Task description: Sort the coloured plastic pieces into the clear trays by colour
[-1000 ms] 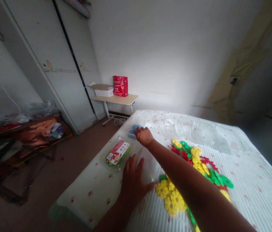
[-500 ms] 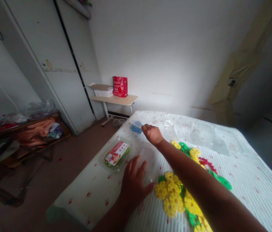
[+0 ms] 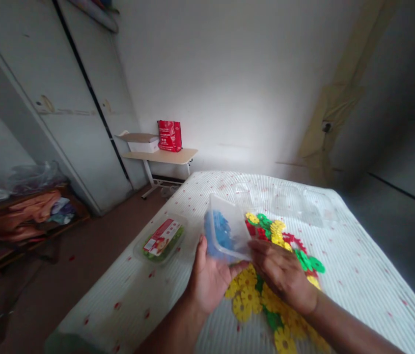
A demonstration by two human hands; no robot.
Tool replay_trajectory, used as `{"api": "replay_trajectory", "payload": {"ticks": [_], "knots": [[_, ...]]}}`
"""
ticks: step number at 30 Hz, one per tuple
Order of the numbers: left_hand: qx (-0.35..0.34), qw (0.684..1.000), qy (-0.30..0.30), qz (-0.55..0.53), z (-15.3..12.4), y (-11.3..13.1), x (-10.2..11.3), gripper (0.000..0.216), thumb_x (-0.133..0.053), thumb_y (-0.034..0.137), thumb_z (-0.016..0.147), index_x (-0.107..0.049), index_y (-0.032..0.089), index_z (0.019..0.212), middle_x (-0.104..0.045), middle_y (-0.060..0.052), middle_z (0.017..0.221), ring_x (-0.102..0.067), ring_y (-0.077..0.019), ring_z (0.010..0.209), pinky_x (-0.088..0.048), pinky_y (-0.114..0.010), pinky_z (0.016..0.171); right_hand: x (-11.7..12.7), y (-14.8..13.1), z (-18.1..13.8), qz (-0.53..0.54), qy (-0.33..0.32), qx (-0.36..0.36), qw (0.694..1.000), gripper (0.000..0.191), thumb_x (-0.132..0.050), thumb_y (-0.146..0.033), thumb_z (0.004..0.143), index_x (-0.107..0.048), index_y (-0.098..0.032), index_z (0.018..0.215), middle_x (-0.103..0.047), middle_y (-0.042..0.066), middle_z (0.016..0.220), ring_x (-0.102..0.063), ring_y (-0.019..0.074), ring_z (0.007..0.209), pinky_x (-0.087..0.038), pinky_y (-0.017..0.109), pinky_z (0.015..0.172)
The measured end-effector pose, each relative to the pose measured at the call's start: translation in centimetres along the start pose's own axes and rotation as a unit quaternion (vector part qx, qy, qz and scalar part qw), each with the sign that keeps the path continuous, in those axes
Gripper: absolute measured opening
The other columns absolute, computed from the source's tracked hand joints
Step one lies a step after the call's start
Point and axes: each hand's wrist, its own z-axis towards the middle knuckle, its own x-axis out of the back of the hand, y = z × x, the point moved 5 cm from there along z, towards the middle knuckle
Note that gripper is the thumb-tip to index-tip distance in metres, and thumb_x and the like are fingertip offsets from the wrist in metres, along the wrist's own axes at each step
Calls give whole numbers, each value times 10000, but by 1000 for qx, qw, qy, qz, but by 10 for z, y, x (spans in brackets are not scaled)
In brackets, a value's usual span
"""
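Observation:
A translucent plastic container (image 3: pixel 210 231) with blue pieces (image 3: pixel 222 228) inside is held up, tilted, over the bed. My left hand (image 3: pixel 212 282) cups it from below and the left, thumb along its side. At its near right corner, the closed fingers of my right hand (image 3: pixel 284 273) grip the edge; their tips are partly hidden. Whether a lid is on the container I cannot tell. Just beneath my hands lie yellow flower-shaped discs (image 3: pixel 248 287) in a loose pile with green ones, and red discs (image 3: pixel 262 232) show beyond the container.
Left of my hands a clear labelled box (image 3: pixel 163 238) with green pieces rests on the white quilted bed cover (image 3: pixel 119 295). Several clear plastic containers (image 3: pixel 295 201) stand toward the far side. Beyond the bed, a small table (image 3: pixel 174 156) carries a red bag (image 3: pixel 169 136) and a white box (image 3: pixel 143 144).
The container of blue pieces has come from the bed's far left corner toward me. My left hand, earlier spread above the bed, now holds it. The clear tray near that hand no longer shows there.

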Motion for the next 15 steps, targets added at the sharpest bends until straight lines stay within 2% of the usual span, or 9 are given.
{"api": "replay_trajectory", "payload": {"ticks": [3,6,8,15], "knots": [[9,1000,-5,-21,9,-24,-6,546,-478,542,820,-524,189,1233,-612,-105,1186,-572,-282,1072,-432,-468,920,8,0,-26,-25,-17,-41,999,223,-478,-136,872,-591,-203,1052,-668,108,1054,-614,197,1004,-516,363,871],[6,1000,13,-2,15,-47,-3,504,-541,465,805,-543,179,1220,-629,-99,1163,-572,-278,1077,-426,-455,932,12,0,-42,-28,-38,-118,992,238,-532,-251,854,-566,-206,1085,-653,123,1044,-613,232,971,-518,425,836],[-3,999,25,22,15,-58,1,499,-573,440,790,-546,176,1213,-619,-99,1180,-566,-279,1089,-429,-442,933,14,-5,-46,-6,-28,-156,987,284,-571,-322,830,-543,-204,1086,-641,123,1018,-610,237,932,-529,411,786],[-71,986,55,138,6,-65,7,625,-629,375,773,-386,257,1336,-571,-76,1247,-532,-244,1148,-437,-379,946,12,-17,-48,74,30,-193,978,63,-506,-230,872,-479,-228,929,-592,61,834,-571,188,770,-501,312,645]]}}
